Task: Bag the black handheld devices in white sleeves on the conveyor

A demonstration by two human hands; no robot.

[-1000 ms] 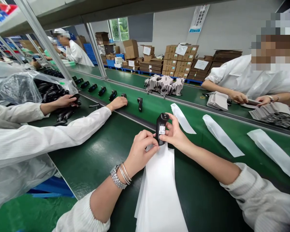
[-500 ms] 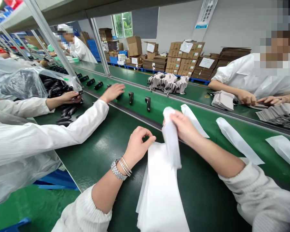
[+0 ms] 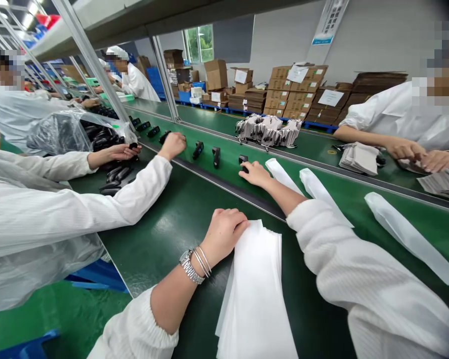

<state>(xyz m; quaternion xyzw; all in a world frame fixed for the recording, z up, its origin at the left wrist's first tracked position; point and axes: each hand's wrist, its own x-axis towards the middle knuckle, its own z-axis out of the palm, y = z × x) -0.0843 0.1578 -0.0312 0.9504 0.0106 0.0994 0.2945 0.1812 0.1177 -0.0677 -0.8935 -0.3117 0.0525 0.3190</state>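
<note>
My left hand [image 3: 226, 234] has its fingers closed at the top corner of a stack of white sleeves [image 3: 260, 289] on the green table. Farther off, my right hand [image 3: 257, 174] reaches over the green belt, its fingers around a black device [image 3: 243, 160] that is partly hidden by them. To its left, more black devices [image 3: 216, 157] stand in a row on the belt. White sleeves with something inside, one of them [image 3: 324, 194] just right of my right forearm, lie slanted along the belt.
At the left, a co-worker's arms [image 3: 134, 194] reach to the belt beside a plastic bag [image 3: 58, 134] of black parts. Across the belt, another person's hands [image 3: 422, 157] work by grey bundles [image 3: 359, 158]. A metal post [image 3: 164, 80] rises behind the belt.
My right hand has let go of the white sleeve, now on the belt, and moved up-left to a black device. My left hand has closed at the stack. The sleeves on the belt have shifted.
</note>
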